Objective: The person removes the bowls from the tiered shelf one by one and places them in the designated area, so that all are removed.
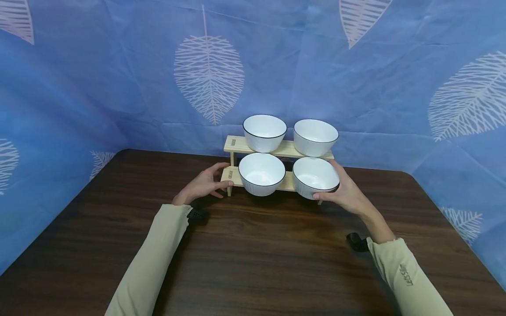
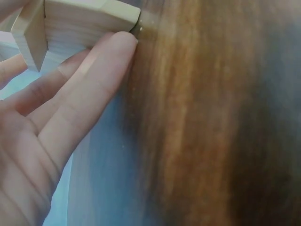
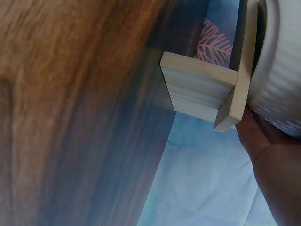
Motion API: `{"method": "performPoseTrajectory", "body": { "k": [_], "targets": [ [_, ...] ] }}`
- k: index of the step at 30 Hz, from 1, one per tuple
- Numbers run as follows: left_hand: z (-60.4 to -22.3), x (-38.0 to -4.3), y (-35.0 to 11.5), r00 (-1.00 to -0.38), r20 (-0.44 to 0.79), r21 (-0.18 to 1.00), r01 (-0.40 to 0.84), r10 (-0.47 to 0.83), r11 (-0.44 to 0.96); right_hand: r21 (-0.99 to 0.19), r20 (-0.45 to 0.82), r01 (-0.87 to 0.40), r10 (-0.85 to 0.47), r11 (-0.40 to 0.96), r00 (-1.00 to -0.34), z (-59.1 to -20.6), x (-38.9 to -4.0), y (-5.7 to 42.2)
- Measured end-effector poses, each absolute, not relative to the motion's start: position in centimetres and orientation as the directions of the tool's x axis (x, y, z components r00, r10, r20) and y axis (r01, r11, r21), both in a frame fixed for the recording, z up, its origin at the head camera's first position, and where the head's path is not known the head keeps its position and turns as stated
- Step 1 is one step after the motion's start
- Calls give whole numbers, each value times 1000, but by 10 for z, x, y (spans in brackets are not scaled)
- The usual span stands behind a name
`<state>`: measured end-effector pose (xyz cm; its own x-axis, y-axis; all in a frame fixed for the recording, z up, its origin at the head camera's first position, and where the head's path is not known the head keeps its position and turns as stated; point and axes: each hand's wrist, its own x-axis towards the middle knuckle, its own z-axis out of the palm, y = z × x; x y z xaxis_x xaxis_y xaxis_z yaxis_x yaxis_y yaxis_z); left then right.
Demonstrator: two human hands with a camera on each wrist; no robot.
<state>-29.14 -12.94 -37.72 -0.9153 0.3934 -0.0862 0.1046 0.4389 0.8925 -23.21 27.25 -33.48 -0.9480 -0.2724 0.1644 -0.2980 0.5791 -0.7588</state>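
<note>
A two-tier wooden rack (image 1: 290,149) stands on the dark table, bearing white bowls with dark rims. On the upper board are a left bowl (image 1: 265,131) and a right bowl (image 1: 315,137). Below them sit the lower left bowl (image 1: 262,174) and the lower right bowl (image 1: 315,177). My left hand (image 1: 203,183) holds the rack's left end, its fingers along the wooden leg (image 2: 84,23) in the left wrist view. Around the lower right bowl's side curls my right hand (image 1: 348,193), thumb at the front; its other fingertips are hidden behind the bowl.
A brown wood-grain table (image 1: 261,250) extends in front of the rack. Behind it hangs a blue cloth (image 1: 276,66) with pale leaf prints, close to the upper bowls. Black wrist devices show at the left cuff (image 1: 197,215) and right cuff (image 1: 357,242).
</note>
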Motion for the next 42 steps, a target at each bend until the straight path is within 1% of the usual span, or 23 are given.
{"method": "performPoseTrajectory", "body": {
  "k": [10,15,19,27,42],
  "targets": [
    [-373,-292,-131,-918,-106,875,97,383,475,-695,143,-228,-180,682,-973,-334,-228,269],
    [-373,-290,-131,-911,-113,880,93,396,466,-667,102,-191,-166,720,-981,-334,-224,271],
    [-372,-292,-130,-910,-111,884,94,400,459,-649,94,-184,-162,738,-982,-330,-222,272],
    [-376,-296,-133,-909,-114,888,87,401,450,-656,96,-197,-178,728,-979,-330,-218,269],
    [-377,-296,-133,-905,-122,895,78,408,439,-647,127,-269,-246,714,-961,-331,-202,266]
  ]
}}
